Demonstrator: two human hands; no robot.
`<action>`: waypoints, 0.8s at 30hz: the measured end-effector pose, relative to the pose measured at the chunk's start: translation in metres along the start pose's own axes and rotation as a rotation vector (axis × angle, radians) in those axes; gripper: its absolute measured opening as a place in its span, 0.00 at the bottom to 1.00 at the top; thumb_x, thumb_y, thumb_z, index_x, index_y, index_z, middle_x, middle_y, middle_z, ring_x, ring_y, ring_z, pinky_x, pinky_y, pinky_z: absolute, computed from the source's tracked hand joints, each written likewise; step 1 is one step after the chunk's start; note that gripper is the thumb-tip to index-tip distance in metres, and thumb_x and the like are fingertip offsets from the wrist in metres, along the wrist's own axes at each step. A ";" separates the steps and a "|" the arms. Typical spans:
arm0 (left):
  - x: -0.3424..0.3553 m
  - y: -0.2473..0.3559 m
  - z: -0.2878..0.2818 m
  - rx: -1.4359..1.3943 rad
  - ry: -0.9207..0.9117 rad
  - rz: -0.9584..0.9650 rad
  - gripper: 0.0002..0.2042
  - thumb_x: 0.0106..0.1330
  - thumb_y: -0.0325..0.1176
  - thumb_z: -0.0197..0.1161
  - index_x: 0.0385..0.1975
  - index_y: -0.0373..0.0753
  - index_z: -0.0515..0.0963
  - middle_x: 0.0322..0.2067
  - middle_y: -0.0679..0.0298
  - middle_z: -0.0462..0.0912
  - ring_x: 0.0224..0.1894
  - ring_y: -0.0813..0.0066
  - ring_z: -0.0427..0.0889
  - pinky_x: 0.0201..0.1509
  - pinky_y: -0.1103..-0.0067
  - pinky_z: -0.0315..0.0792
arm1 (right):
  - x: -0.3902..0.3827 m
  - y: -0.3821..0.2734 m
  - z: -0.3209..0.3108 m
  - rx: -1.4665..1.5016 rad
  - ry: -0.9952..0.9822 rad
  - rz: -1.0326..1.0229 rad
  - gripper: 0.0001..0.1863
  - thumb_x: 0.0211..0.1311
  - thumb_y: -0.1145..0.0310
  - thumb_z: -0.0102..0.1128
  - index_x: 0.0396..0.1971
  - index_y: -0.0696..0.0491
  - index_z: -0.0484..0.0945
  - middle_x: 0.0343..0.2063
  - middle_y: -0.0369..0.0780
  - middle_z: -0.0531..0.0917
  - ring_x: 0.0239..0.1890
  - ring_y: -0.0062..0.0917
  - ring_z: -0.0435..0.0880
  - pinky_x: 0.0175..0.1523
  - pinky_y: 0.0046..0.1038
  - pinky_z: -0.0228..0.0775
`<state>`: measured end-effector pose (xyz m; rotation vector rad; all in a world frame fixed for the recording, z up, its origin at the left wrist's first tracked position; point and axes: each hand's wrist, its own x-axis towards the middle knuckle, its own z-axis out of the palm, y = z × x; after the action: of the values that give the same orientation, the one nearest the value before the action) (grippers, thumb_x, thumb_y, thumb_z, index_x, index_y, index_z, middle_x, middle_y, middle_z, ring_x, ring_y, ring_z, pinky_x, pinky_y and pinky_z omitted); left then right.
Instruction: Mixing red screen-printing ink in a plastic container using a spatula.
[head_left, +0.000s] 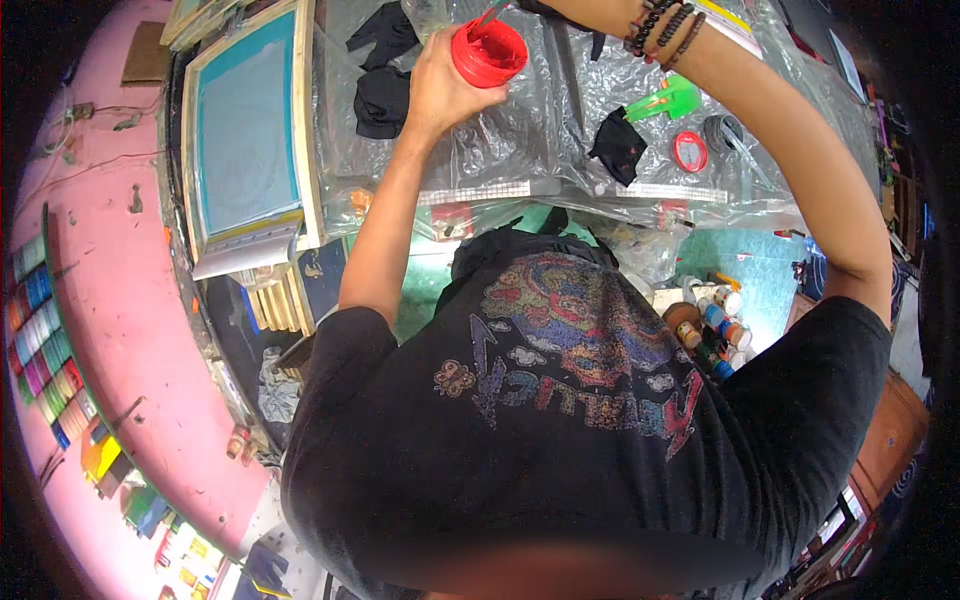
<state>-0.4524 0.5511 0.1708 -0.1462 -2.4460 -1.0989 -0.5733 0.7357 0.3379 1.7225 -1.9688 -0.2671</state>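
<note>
Broadly, the desk (pixel 520 130) spreads widest, covered by a wrinkled clear plastic sheet (pixel 480 150). Along its left side lies a wood-framed mesh screen (pixel 245 150), bordered in teal. Of the two hands, the left hand (pixel 442 88) is wrapped around the side of an open red jar (pixel 487 72), holding it tilted above the far part of the sheet, red matter visible inside. The right hand (pixel 580 10), beyond dark beaded bracelets (pixel 665 30), is mostly cut off by the upper edge, so I cannot tell whether it is spread or pinching something. Two black cloth pieces (pixel 383 103) lie left of the jar; another black cloth piece (pixel 618 147) lies to its right, beside a green scraper (pixel 675 97). Smallest, a round red lid (pixel 690 151) rests nearby.
</note>
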 end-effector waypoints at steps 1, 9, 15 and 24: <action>-0.001 0.000 -0.002 0.012 0.028 0.006 0.45 0.33 0.43 0.84 0.56 0.34 0.74 0.51 0.51 0.81 0.54 0.55 0.82 0.60 0.67 0.76 | 0.001 0.000 -0.001 0.001 -0.052 0.039 0.09 0.53 0.63 0.60 0.21 0.51 0.79 0.19 0.40 0.82 0.26 0.35 0.85 0.32 0.36 0.75; 0.003 -0.006 -0.004 0.050 0.154 0.103 0.44 0.32 0.42 0.82 0.55 0.37 0.73 0.52 0.53 0.78 0.55 0.52 0.79 0.57 0.65 0.77 | -0.002 0.005 -0.019 0.015 -0.186 0.187 0.09 0.54 0.62 0.62 0.20 0.51 0.82 0.19 0.43 0.84 0.25 0.37 0.87 0.30 0.39 0.77; 0.007 0.015 -0.016 -0.021 0.180 0.057 0.44 0.37 0.41 0.84 0.59 0.40 0.71 0.55 0.52 0.76 0.58 0.46 0.75 0.63 0.59 0.70 | -0.011 -0.001 -0.032 0.087 -0.188 0.280 0.12 0.55 0.60 0.64 0.19 0.51 0.83 0.19 0.43 0.83 0.25 0.39 0.86 0.31 0.41 0.76; 0.007 0.008 -0.006 0.146 0.404 0.214 0.45 0.39 0.51 0.83 0.58 0.36 0.70 0.54 0.51 0.76 0.59 0.48 0.74 0.65 0.57 0.65 | -0.027 -0.025 -0.041 0.210 -0.351 0.572 0.16 0.62 0.55 0.61 0.21 0.50 0.85 0.19 0.46 0.83 0.25 0.44 0.85 0.33 0.44 0.76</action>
<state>-0.4544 0.5515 0.1835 -0.1228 -2.0826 -0.7686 -0.5291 0.7645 0.3550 1.2032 -2.7330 -0.1674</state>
